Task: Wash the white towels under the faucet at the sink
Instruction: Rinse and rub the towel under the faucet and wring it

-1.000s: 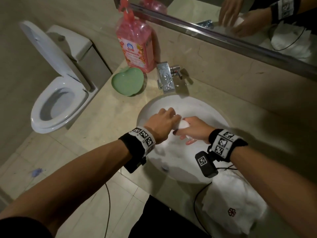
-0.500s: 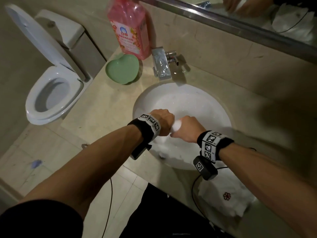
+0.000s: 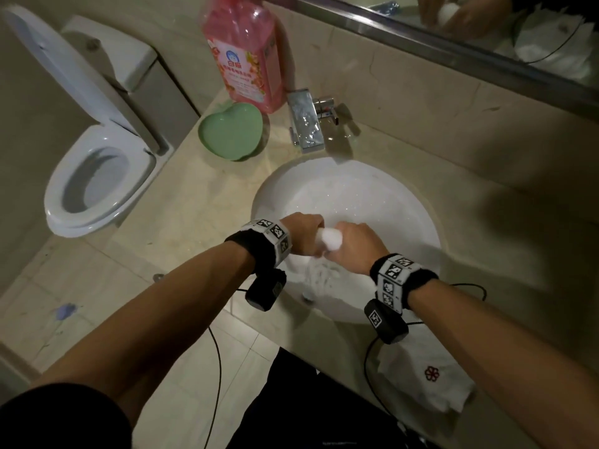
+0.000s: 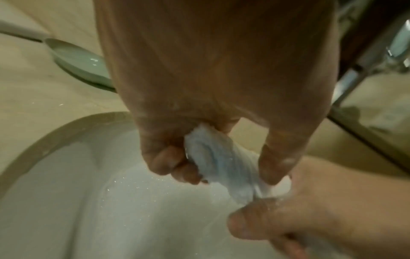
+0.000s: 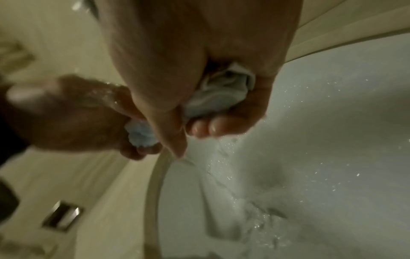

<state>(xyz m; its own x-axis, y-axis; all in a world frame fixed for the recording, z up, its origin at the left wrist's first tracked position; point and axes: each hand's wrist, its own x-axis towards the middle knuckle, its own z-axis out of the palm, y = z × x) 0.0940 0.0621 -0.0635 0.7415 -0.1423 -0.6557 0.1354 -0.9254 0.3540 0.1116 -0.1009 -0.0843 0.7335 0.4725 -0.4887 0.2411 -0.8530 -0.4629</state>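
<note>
Beige worktop (image 3: 181, 218) surrounds a white sink (image 3: 405, 202). Over its bowl, the left hand (image 3: 301, 233) and right hand (image 3: 358, 246) each curl tight around one end of a twisted white towel (image 3: 330, 238); water falls below that grip. Beyond it stands the faucet (image 3: 306, 123).

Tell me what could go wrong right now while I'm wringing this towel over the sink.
1. Both hands, left hand and right hand, twist the white towel near the sink's front rim; squeezed water could splash onto the floor.
2. The folded towel lies on the counter edge under your right forearm and might get dripped on or be knocked off.
</note>
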